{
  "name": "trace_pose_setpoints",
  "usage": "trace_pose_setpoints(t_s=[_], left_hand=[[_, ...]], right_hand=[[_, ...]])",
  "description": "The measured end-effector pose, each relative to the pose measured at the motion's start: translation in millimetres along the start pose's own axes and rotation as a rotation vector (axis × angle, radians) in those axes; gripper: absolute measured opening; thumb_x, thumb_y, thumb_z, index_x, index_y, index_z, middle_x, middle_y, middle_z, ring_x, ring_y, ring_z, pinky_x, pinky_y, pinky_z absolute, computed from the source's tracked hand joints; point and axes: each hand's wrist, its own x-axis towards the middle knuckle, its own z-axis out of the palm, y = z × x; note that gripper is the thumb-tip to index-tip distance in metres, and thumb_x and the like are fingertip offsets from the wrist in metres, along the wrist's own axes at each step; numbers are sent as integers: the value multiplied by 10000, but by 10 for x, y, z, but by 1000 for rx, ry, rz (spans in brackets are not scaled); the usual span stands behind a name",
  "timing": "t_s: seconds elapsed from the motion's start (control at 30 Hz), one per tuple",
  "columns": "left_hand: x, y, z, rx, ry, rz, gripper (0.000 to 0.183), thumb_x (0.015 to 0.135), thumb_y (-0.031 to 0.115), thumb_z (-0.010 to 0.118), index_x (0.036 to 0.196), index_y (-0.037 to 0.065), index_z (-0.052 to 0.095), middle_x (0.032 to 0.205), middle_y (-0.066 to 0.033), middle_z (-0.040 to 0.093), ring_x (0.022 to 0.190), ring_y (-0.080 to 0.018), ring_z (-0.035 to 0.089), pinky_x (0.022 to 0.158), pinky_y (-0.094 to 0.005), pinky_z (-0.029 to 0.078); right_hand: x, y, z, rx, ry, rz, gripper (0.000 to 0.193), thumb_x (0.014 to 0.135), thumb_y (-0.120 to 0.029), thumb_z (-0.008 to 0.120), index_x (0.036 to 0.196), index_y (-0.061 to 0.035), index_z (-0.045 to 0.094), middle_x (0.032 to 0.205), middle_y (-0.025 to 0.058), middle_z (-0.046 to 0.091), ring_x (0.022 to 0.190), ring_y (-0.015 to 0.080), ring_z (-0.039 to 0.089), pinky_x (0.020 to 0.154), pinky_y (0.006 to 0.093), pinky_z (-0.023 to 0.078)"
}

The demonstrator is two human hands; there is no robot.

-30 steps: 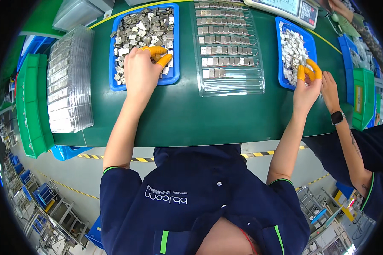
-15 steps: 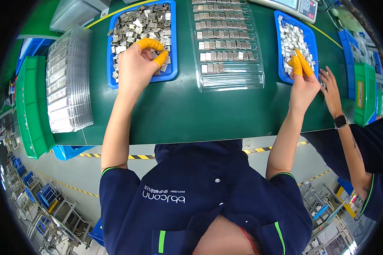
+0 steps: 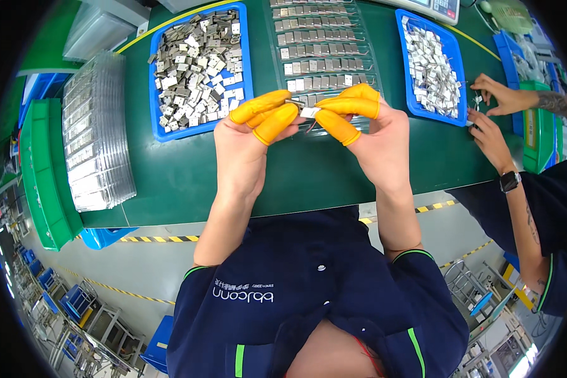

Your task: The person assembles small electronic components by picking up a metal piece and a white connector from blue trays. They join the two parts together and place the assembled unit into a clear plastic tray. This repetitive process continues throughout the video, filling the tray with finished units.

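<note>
My two hands meet in front of the clear tray, yellow covers on thumbs and fingers. My left hand [image 3: 255, 135] pinches a small grey metal piece [image 3: 293, 101], mostly hidden by the fingertips. From the right, my right hand [image 3: 375, 132] pinches a small white block [image 3: 309, 113] with thin dark wires below it. The two parts are close together; whether they touch I cannot tell. Behind them, the clear ribbed tray [image 3: 373, 44] holds rows of grey and white parts. A blue bin [image 3: 248, 69] of loose metal pieces stands left, and a blue bin [image 3: 458, 69] of white wired blocks right.
Stacked clear trays [image 3: 97, 135] and a green bin [image 3: 44, 176] line the left edge. Across the right side reach a co-worker's hands [image 3: 494, 120], holding a small part beside the white-block bin. A scale [image 3: 444, 7] stands at the back right.
Both hands have left the two blue bins and come together in the middle, each with a small part. The co-worker's second hand has come into view at the right.
</note>
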Motion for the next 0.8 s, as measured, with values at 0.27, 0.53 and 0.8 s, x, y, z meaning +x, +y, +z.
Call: trace_pose_setpoints(t_s=[0.27, 0.53, 0.8], left_hand=[[-70, -37, 33, 55, -33, -58, 260, 782, -17, 659, 1023, -89, 594, 932, -164, 647, 813, -246, 663, 733, -297, 556], [-72, -117, 103, 231, -5, 43, 275, 780, -6, 660, 1031, -87, 581, 915, -166, 651, 804, -253, 667, 715, -292, 555], [-69, -191, 72, 285, -35, 42, 237, 765, -29, 666, 986, -86, 605, 898, -164, 656, 793, -239, 666, 718, -297, 548]], right_hand=[[-68, 33, -140, -8, -33, 54, 167, 686, -13, 710, 851, -39, 702, 731, 18, 593, 660, 101, 497, 640, 222, 423], [-128, 27, -161, -164, 29, -7, 172, 656, -17, 718, 824, -54, 703, 725, 22, 588, 669, 132, 515, 654, 246, 427], [-116, -45, -320, -300, -97, 73, 190, 621, -84, 749, 805, -74, 702, 773, 46, 602, 752, 208, 537, 768, 323, 410]])
